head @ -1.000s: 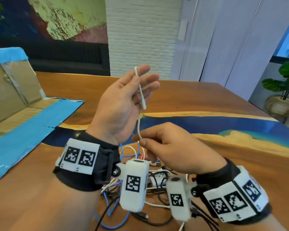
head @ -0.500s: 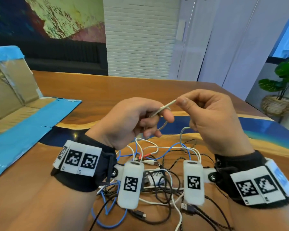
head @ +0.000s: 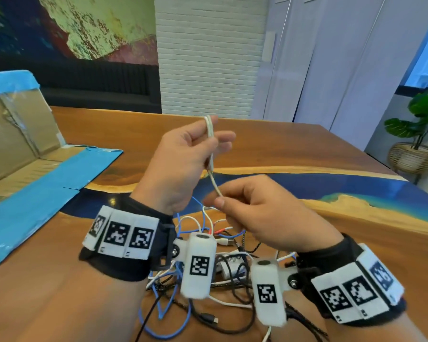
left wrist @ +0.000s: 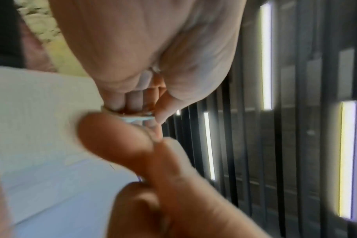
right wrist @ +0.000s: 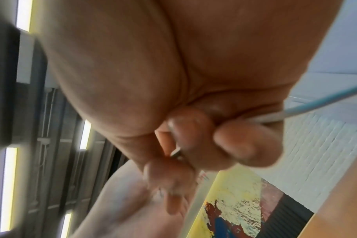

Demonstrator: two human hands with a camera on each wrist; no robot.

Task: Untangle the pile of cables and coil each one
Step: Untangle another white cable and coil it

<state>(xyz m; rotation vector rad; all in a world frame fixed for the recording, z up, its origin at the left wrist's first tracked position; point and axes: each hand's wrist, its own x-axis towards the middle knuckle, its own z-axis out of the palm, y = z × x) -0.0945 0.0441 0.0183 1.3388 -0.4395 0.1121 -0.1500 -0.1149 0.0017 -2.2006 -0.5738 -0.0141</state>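
A thin white cable (head: 210, 134) is wound in loops over the fingers of my left hand (head: 183, 164), which is raised above the table and holds the loops. From there the cable runs down to my right hand (head: 257, 211), which pinches it between thumb and forefinger just below. The right wrist view shows the same white cable (right wrist: 296, 111) leaving my curled fingers. A tangled pile of cables (head: 223, 275), white, blue and black, lies on the table under both wrists. In the left wrist view the cable (left wrist: 132, 116) crosses my fingertips.
A flattened cardboard box with blue tape (head: 35, 169) lies at the left of the wooden table (head: 307, 149). A potted plant in a basket (head: 415, 144) stands off the table's far right corner.
My left hand rose again with the white loops on its fingers. My right hand dropped from beside it to below it, drawing the cable down around the fingers.
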